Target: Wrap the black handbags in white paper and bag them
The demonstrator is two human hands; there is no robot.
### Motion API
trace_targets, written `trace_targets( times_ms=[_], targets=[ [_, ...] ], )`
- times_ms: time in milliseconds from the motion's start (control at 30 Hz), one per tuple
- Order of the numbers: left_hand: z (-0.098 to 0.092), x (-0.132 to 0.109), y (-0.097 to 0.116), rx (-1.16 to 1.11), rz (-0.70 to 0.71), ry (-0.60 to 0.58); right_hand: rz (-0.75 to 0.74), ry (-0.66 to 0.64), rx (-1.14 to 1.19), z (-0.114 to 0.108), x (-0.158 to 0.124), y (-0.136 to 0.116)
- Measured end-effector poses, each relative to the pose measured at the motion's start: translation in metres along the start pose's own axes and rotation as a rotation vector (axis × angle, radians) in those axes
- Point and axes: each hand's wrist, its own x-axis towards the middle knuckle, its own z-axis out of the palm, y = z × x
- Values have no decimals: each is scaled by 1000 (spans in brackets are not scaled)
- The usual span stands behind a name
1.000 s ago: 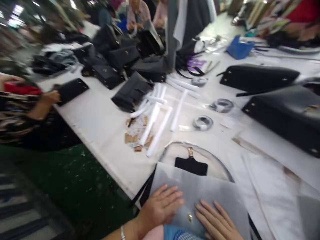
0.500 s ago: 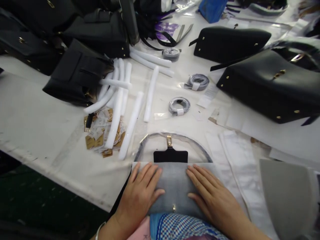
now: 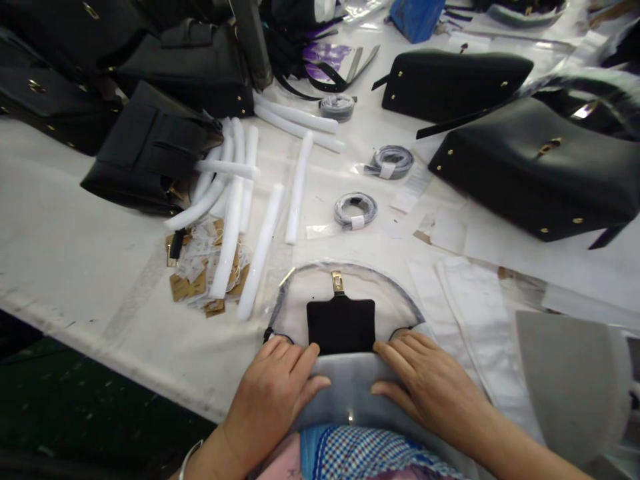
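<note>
1. A black bag (image 3: pixel 117 143) lies beside white tubes (image 3: pixel 260 257) and brown tags (image 3: pixel 187 287) on the table (image 3: pixel 100 247).
2. The left hand (image 3: pixel 275 387) bends its fingers at the far edge of a grey-covered bag (image 3: pixel 345 383), thumb spread apart on the grey face; whether this grip pinches, I cannot tell.
3. The grey-covered bag lies between both hands, close to the person's body, its far edge running left to right. The handle (image 3: pixel 350 267) arches away; the black tab (image 3: pixel 341 327) points its gold clasp (image 3: pixel 337 283) away too.
4. The right hand (image 3: pixel 430 380) curls likewise, thumb apart; pinching cannot be told.
5. A larger bag (image 3: pixel 530 167) slants well beyond.
</note>
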Motion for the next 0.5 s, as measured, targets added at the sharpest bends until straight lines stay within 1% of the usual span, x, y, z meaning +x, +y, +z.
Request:
trace_targets(
  times_ms=[100,167,233,400,500],
  targets=[
    [-3,-8,0,-22,60,81,-69,102,0,-2,-6,-3],
    [-5,-12,1,-46,50,83,-86,135,12,-4,-9,-5],
    [-6,-13,1,-70,27,45,-63,113,24,-4,-10,-5],
    [-1,-2,-3,-78,-44,-87,19,-39,28,2,2,3],
    [2,2,-6,-77,-60,-149,9,-57,35,3,8,6]
  ],
)
